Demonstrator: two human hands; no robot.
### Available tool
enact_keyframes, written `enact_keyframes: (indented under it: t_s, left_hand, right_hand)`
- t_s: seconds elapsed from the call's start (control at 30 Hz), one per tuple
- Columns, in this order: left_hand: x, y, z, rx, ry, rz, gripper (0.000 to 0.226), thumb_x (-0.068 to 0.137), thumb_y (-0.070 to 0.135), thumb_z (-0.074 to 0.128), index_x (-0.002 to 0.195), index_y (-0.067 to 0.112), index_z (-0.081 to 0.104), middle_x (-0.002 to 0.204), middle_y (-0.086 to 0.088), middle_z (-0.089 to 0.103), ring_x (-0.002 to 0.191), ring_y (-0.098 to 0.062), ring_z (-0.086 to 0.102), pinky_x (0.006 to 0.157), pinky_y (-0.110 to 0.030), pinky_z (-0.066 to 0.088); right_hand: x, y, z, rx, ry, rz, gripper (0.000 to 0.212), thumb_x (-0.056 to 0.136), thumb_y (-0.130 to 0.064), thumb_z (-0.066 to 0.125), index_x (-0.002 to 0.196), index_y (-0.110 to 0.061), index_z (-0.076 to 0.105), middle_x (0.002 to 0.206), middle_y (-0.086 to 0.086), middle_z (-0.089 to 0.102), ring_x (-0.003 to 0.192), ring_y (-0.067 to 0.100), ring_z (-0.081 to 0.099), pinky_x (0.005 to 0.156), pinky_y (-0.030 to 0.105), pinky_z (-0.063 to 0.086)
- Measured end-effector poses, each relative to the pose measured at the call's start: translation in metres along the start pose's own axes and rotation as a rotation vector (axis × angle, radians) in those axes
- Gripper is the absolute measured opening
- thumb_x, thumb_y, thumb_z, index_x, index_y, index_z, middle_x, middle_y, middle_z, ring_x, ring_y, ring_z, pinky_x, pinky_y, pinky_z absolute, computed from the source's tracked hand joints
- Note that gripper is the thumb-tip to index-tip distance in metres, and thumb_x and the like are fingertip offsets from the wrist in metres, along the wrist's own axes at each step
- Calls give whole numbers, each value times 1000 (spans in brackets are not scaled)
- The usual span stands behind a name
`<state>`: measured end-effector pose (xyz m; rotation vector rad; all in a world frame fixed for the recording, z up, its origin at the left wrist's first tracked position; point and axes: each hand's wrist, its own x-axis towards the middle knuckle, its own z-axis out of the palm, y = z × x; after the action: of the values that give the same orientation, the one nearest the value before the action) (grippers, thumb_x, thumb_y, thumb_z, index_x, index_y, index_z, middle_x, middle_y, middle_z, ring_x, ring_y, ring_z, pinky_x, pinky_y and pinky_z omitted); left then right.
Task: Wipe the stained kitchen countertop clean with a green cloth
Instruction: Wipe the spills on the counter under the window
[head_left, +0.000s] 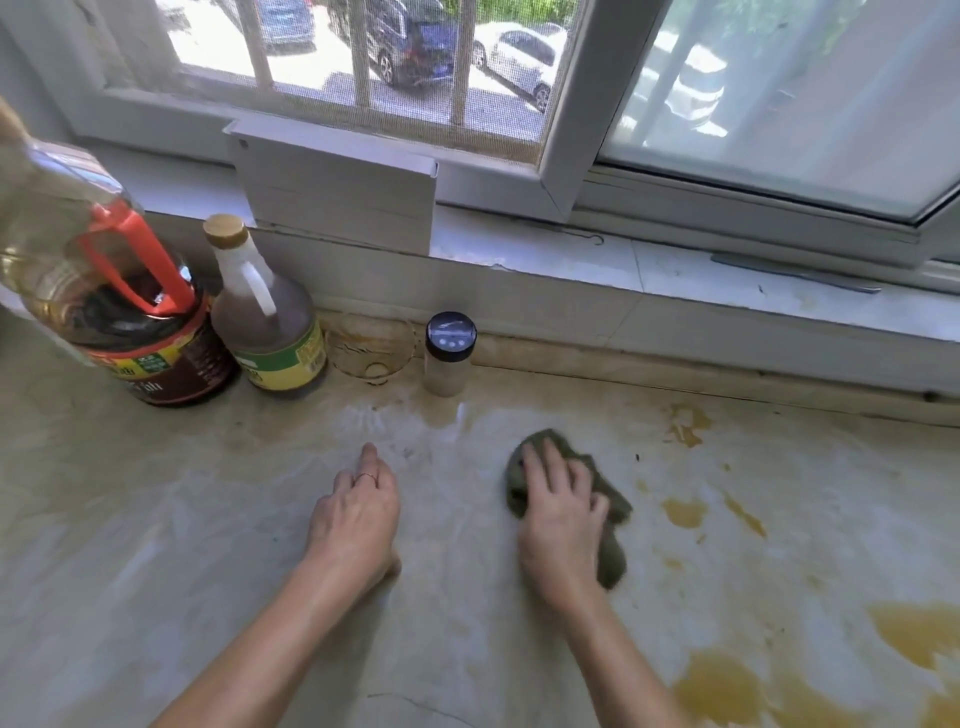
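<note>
Cloth (617, 503), green and bunched, lies mid-counter under the right hand (561, 519) — fingers spread flat and pressing, not curled round it. Left hand (358, 514) rests loose on the countertop (208, 519) just left of it, holding nothing. Yellow-brown stains (685, 512) sit right of the cloth, with bigger pools (727, 691) near right. Suggest even palm weight, overlapping passes rightward, fresh fold before the pools. Shaker jar (449, 353) stands far behind — steer clear.

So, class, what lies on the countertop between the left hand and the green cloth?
Nothing: in the head view the countertop between the left hand and the green cloth is bare.
</note>
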<state>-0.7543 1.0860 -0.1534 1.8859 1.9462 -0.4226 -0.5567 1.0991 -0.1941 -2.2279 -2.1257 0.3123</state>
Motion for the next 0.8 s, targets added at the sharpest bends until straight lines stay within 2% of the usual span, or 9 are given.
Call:
enact_keyframes:
  t_s: [0.1,0.17,0.27,0.37,0.53,0.63,0.67,0.73,0.8]
  left_hand:
    - [0,0,-1,13,-20,2,108,75,35,77,149,2,7,159,-14,-4,135,-31,29,105,-36,38]
    - [1,0,-1,9,-18,7,108,75,36,77,149,2,7,159,-14,-4,135,-32,29,105,-36,38]
    - [0,-2,-1,-9,-23,9,108,75,37,76,150,3,5,159,-13,-4,136,-32,27,108,-36,35]
    - [0,-2,0,-5,-13,14,108,75,36,76,150,3,6,159,-13,-3,136,-33,28,108,-36,36]
    - [1,-2,1,-2,-6,14,107,75,34,77,150,2,7,159,-13,-3,135,-32,29,106,-36,38]
    - [0,-2,0,-3,1,16,108,75,36,77,150,3,6,159,-13,-2,135,-32,29,106,-36,38]
    - [-1,-2,0,-8,-1,16,109,75,36,77,151,3,6,159,-13,-3,135,-32,29,106,-36,37]
    - [-3,-2,0,-14,-2,20,110,75,36,77,151,4,5,159,-12,-3,135,-32,29,107,-37,37]
    - [-3,-3,0,-14,2,27,109,75,37,76,151,4,5,159,-12,-4,135,-32,29,107,-36,37]
  right_hand:
    - [-45,-26,18,7,-83,-237,68,71,-20,48,138,-26,46,146,-2,45,120,27,47,82,46,44]
    - [-43,-23,16,-22,-52,-271,65,73,-21,41,138,-28,47,145,-4,46,120,24,46,84,44,42]
    - [-15,9,2,-32,27,-62,65,84,-16,39,146,-31,33,154,-4,31,133,22,30,100,46,35]
    - [-5,22,-8,-45,50,81,64,88,-17,42,149,-30,27,154,0,26,134,25,24,99,41,30]
    - [-46,-10,4,-57,-11,-73,65,70,-10,50,133,-21,52,131,9,53,113,32,47,79,45,44]
    - [-10,-8,-5,-69,35,-66,61,75,-20,36,133,-24,53,132,9,53,112,33,48,82,45,42]
    - [4,-8,-8,-80,38,-38,59,78,-23,36,135,-25,51,136,9,49,115,32,46,86,45,40]
    - [10,-10,-5,-93,60,13,59,81,-18,49,139,-25,46,141,9,44,119,32,41,89,44,36]
    - [-15,-15,0,-66,90,26,61,75,-12,52,135,-22,51,135,11,50,114,33,45,84,45,40]
